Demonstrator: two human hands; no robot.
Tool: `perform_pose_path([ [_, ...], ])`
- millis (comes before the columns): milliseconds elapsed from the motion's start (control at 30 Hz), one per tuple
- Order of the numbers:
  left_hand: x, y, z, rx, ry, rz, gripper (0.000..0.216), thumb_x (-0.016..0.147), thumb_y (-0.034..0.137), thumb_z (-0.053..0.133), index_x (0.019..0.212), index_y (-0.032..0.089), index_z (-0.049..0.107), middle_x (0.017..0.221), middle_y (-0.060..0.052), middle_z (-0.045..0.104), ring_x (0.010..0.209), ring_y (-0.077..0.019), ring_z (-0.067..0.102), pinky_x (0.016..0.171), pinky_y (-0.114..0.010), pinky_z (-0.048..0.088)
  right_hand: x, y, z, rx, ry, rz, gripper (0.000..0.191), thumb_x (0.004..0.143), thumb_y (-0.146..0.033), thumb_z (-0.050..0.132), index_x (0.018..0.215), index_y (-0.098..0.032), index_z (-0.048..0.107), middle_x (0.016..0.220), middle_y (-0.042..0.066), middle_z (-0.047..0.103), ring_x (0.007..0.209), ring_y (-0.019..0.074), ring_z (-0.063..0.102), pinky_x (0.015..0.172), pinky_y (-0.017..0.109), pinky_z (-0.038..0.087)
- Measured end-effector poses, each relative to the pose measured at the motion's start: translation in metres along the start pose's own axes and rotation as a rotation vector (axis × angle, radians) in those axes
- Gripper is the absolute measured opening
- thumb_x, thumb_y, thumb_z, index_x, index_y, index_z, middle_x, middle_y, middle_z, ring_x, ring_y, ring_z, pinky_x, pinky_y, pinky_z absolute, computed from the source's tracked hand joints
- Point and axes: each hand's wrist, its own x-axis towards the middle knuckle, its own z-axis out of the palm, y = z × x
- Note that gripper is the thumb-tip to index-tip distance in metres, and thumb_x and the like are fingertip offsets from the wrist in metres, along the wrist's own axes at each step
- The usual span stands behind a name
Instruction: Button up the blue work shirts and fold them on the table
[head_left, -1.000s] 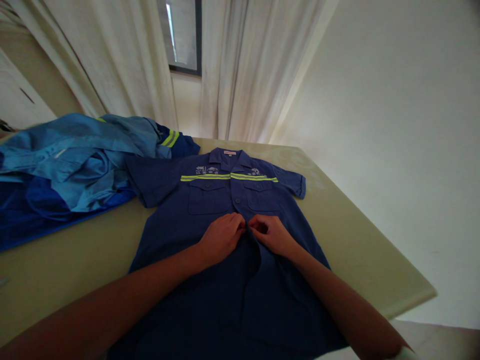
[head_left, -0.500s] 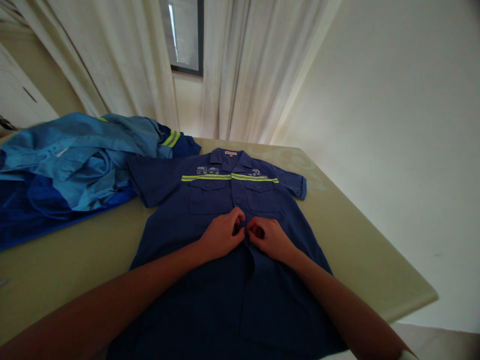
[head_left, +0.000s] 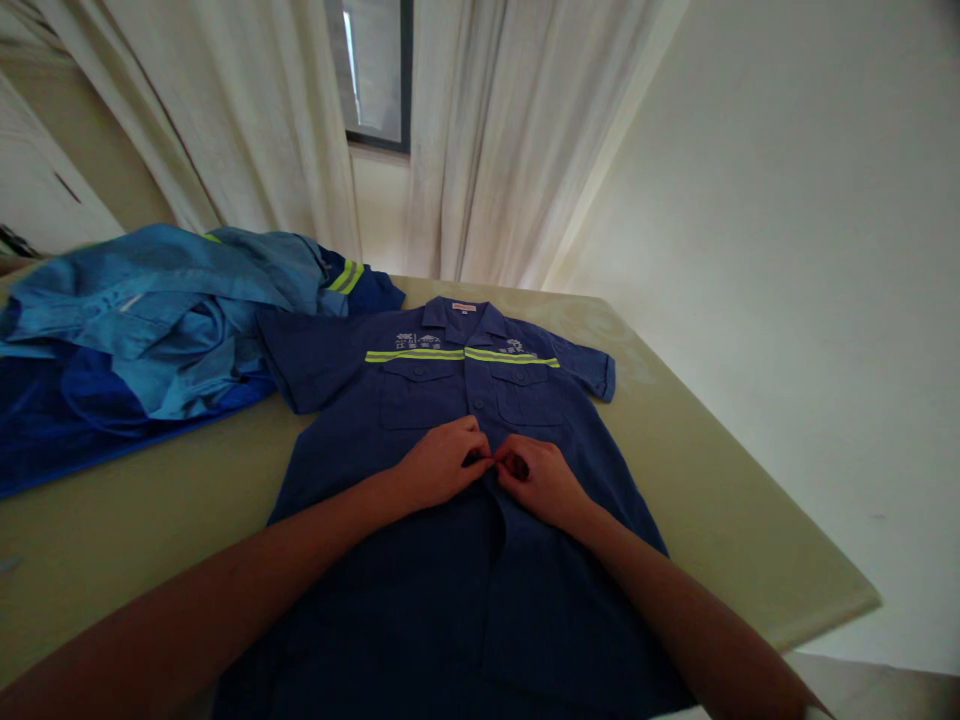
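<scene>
A dark blue short-sleeved work shirt (head_left: 420,560) lies face up, its collar away from me, with a yellow-and-grey reflective stripe across the chest. Both hands meet at its front placket, below a fastened-looking button (head_left: 479,404). My left hand (head_left: 448,462) is closed, thumb and fingers pinching the placket edge. Touching it at the fingertips, my right hand (head_left: 541,480) pinches the other side of the same spot. Whatever button sits between the fingertips is hidden. Below the hands the shirt front gapes open a little.
The shirt rests on a pale yellow-green table (head_left: 720,520), whose right edge runs beside a white wall (head_left: 810,250). A heap of light and dark blue garments (head_left: 187,310) lies at the left. Cream curtains (head_left: 262,120) hang behind, around a narrow window (head_left: 373,70).
The fingertips of both hands have drawn closer together at the placket, and my left fingers have curled further down. The shirt stays in place; the view has shifted very slightly.
</scene>
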Motion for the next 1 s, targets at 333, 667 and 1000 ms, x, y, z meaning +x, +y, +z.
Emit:
perform_pose_path([
  [333, -0.002, 0.007, -0.008, 0.235, -0.111, 0.005, 0.012, 0.096, 0.032, 0.062, 0.102, 0.024, 0.069, 0.099, -0.002, 0.073, 0.088, -0.0209, 0.069, 0.071, -0.031, 0.047, 0.001, -0.001, 0.003, 0.014, 0.014, 0.000, 0.007, 0.088, -0.013, 0.067, 0.091, -0.020, 0.068, 0.071, -0.003, 0.062, 0.063, 0.0133, 0.056, 0.063, 0.026, 0.038],
  [667, -0.001, 0.012, -0.008, 0.293, -0.129, -0.065, 0.008, 0.096, 0.031, 0.059, 0.101, 0.024, 0.060, 0.108, -0.003, 0.071, 0.095, -0.0235, 0.070, 0.069, -0.033, 0.049, 0.000, 0.006, 0.011, -0.056, 0.046, -0.118, 0.007, 0.091, -0.016, 0.064, 0.096, -0.019, 0.066, 0.076, -0.002, 0.059, 0.068, 0.0133, 0.055, 0.066, 0.026, 0.038],
  [1000, -0.004, 0.021, 0.001, 0.487, -0.063, -0.004, 0.014, 0.099, 0.030, 0.056, 0.108, 0.020, 0.059, 0.110, -0.009, 0.069, 0.102, -0.0262, 0.070, 0.071, -0.034, 0.054, 0.004, 0.003, 0.013, 0.167, 0.075, 0.056, 0.003, 0.089, -0.019, 0.065, 0.088, -0.020, 0.067, 0.065, -0.005, 0.057, 0.058, 0.0114, 0.050, 0.059, 0.024, 0.036],
])
